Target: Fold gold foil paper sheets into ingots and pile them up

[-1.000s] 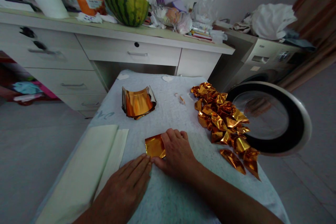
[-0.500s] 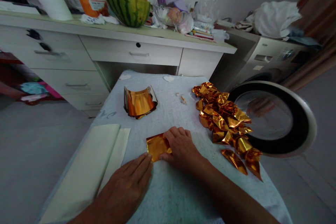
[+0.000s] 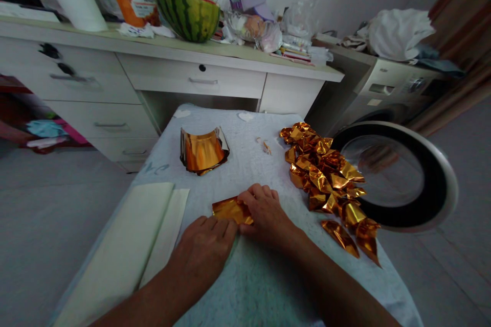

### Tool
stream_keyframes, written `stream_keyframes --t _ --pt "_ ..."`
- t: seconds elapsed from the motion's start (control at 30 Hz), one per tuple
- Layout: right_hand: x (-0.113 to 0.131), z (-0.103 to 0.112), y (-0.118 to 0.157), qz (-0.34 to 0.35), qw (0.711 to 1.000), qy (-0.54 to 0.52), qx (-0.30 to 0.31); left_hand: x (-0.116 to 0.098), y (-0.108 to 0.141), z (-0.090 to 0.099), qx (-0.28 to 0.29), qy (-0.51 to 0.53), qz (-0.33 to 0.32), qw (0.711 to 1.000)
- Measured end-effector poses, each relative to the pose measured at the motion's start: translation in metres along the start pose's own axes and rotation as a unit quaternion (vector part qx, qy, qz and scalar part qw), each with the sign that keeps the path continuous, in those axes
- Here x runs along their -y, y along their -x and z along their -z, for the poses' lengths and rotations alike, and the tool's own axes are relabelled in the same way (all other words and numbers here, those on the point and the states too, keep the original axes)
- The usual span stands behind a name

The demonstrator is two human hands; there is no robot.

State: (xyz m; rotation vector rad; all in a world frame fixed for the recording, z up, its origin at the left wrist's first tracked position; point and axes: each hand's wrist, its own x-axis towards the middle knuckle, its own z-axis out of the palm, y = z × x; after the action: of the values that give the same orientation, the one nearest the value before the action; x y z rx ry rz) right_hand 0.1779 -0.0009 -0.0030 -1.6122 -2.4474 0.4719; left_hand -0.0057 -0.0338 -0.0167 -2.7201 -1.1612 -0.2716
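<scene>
A small sheet of gold foil paper [image 3: 229, 209] lies on the cloth-covered table between my hands. My left hand [image 3: 210, 245] has its fingers curled over the sheet's near edge. My right hand [image 3: 266, 214] grips the right side of the same sheet, with the fingers bent on top and the thumb at the near edge. Both fingertips hide part of the foil. Beyond it rests a curved stack of gold foil sheets [image 3: 204, 150]. To the right lies a heap of folded gold foil pieces [image 3: 322, 173], with two pieces [image 3: 340, 238] at its near end.
Folded pale sheets [image 3: 126, 235] lie along the left of the table [image 3: 245, 286]. A tiny scrap [image 3: 264, 146] sits near its far part. Behind stands a white desk [image 3: 172, 74] with a cut watermelon [image 3: 187, 13]. The open washing machine door [image 3: 441, 179] borders the right side.
My left hand has moved right and curled its fingers over the near edge of the foil, covering more of it. My right hand stays nearly in place.
</scene>
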Motion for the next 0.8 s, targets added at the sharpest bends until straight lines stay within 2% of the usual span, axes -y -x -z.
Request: stream_keyframes --t 0.13,0.23,0.37,0.47,0.8 --pt "0.000 -0.001 0.000 0.004 1.000 -0.002 -0.005 0.003 -0.002 -0.008 0.011 0.014 0.023 1.000" --pt "0.000 -0.001 0.000 0.005 1.000 -0.005 -0.007 0.005 -0.001 -0.015 -0.002 0.045 0.044 0.998" --pt "-0.002 -0.001 0.000 0.005 1.000 -0.014 -0.003 0.009 0.002 -0.030 -0.037 0.086 0.036 0.995" --pt "-0.006 0.001 0.001 -0.001 1.000 -0.017 -0.004 0.011 0.003 -0.039 -0.022 0.095 0.032 0.995" --pt "-0.035 0.013 0.001 -0.064 0.997 0.021 0.028 0.010 -0.001 -0.027 0.024 0.083 0.015 0.996"
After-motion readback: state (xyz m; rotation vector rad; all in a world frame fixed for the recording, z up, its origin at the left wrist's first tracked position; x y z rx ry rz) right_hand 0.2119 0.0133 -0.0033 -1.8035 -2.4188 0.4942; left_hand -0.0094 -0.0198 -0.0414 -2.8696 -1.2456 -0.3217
